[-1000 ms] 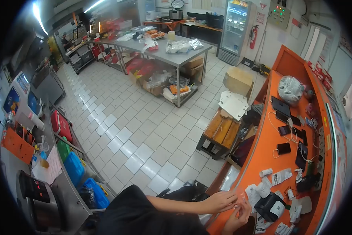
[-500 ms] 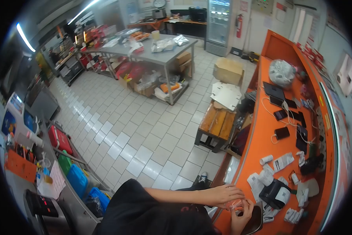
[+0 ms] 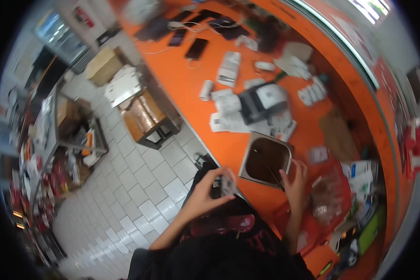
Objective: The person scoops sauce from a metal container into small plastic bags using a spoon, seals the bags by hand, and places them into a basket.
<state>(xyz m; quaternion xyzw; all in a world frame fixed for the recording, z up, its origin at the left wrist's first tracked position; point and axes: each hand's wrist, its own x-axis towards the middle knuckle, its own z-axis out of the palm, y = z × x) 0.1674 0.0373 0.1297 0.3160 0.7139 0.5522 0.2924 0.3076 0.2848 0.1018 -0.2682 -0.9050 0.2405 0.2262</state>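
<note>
My left hand (image 3: 201, 196) is closed around a small clear plastic cup (image 3: 228, 183), above my lap by the counter's edge. A square metal container (image 3: 248, 175) of dark brown liquid (image 3: 261, 163) stands on the orange counter. My right hand (image 3: 295, 182) is at the container's near right corner, with its fingers closed on the thin handle of a utensil (image 3: 271, 171). That handle slants down into the liquid, and its lower end is hidden.
Behind the container sit a black receipt printer (image 3: 261, 105) and printed paper slips (image 3: 228, 70). Phones (image 3: 197, 48) and cables lie farther back. A red plastic bag (image 3: 334, 186) with clear plastic items is at the right. A wooden bench (image 3: 144, 114) stands left of the counter.
My view has swung right towards the counter. My hands, earlier together at a clear plastic item, are now apart: the left holds the cup, the right has taken the utensil's handle.
</note>
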